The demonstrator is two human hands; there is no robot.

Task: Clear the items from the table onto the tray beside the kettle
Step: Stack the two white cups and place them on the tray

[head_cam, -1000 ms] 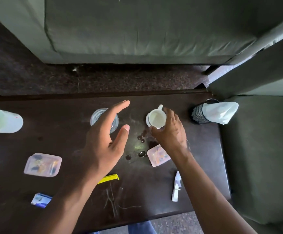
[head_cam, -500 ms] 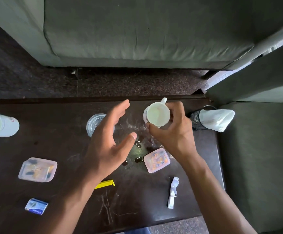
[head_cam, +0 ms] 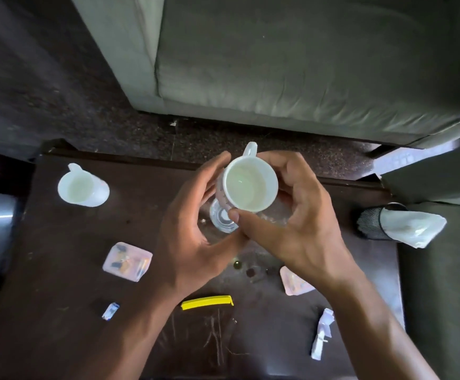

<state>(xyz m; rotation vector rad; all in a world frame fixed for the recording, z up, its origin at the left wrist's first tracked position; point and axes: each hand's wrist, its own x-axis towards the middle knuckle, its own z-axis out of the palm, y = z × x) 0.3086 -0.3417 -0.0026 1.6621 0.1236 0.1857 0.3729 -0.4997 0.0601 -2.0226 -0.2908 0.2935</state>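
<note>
White cup (head_cam: pixel 249 185) (handle outward), upright, empty.

I see my right hand (head_cam: pixel 300 229) gripping a white cup (head_cam: pixel 249 183) above the dark table (head_cam: pixel 58 311), thumb on its near rim, handle pointing away. My left hand (head_cam: pixel 193 237) curls open beside it, over a clear glass (head_cam: pixel 222 218). A second white cup (head_cam: pixel 82 187) stands far left, a yellow clip (head_cam: pixel 207 302) near me.

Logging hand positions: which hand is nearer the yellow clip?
Left. The left hand sits just above the yellow clip; the right hand is farther up-right, gripping the white cup.
</note>
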